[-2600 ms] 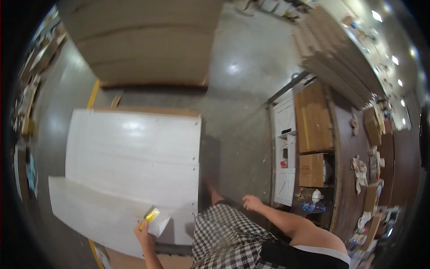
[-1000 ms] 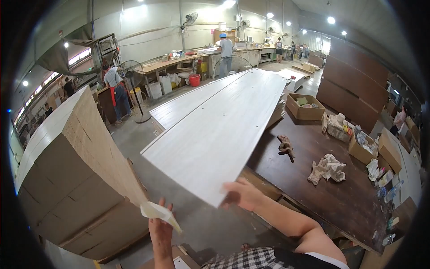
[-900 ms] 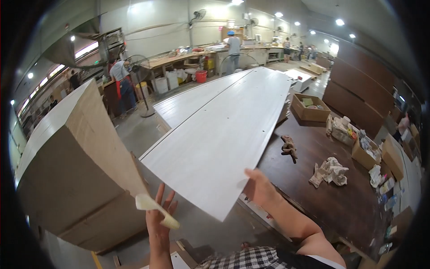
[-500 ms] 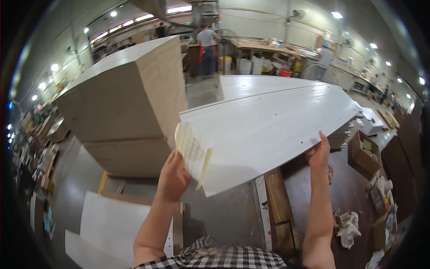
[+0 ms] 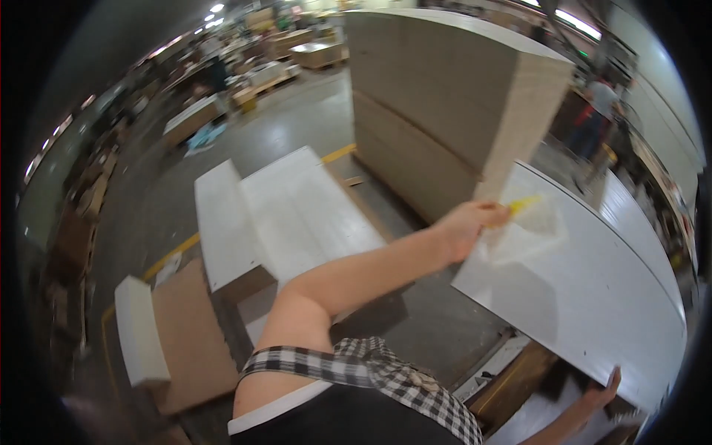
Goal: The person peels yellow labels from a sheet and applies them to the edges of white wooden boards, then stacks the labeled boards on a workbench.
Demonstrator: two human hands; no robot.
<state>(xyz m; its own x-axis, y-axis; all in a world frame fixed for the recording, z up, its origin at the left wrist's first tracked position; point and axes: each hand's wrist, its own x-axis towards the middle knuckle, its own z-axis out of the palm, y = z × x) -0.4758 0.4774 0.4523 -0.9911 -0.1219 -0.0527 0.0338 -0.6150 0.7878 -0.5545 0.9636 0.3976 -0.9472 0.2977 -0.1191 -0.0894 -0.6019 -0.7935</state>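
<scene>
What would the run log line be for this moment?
left hand: grips white panel corner, yellow-edged sheet | right hand: on panel's near edge | tall board stack behind

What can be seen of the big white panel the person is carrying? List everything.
The white panel is a long, flat, smooth board with a thin edge, painted or laminated by its look. It is tilted and runs from the centre right down to the lower right. The left hand grips its near corner along with a yellow-edged translucent sheet; the right hand holds its lower edge. A tall stack of brown boards stands behind it.
</scene>
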